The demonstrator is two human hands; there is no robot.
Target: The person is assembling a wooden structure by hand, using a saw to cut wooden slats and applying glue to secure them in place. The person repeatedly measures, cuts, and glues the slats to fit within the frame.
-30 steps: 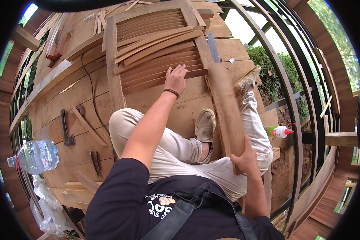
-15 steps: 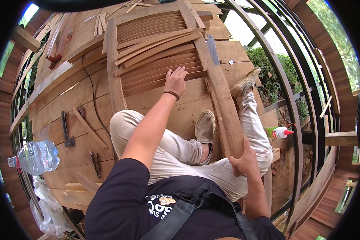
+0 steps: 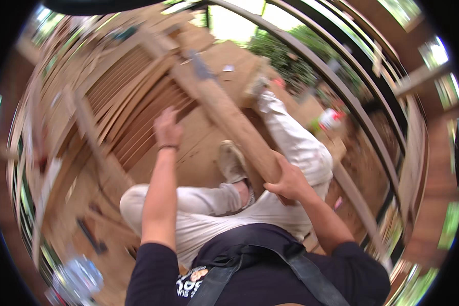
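Observation:
A slatted wooden frame [image 3: 217, 97], like a louvred shutter, lies in front of me with one end over my lap. My right hand [image 3: 289, 178] is closed round the near end of its right side piece. My left hand [image 3: 168, 127], smeared by motion, is beside the lowest brown slats [image 3: 147, 133], its fingers loosely stretched out and nothing seen in them. Whether it touches a slat I cannot tell. Several loose curved strips [image 3: 132, 94] lie across the fitted slats. A saw blade [image 3: 201, 66] lies by the right side piece.
At the left are a blurred hammer [image 3: 92, 235] and a large clear plastic bottle [image 3: 76, 280]. A glue bottle with a red cap [image 3: 329, 120] is beyond my right knee. Dark metal rails [image 3: 336, 76] curve along the right, with green plants [image 3: 285, 56] beyond.
The view has swung right, so the frame appears tilted and farther left. My left hand has come off its flat position on the slats. My right hand keeps its grip.

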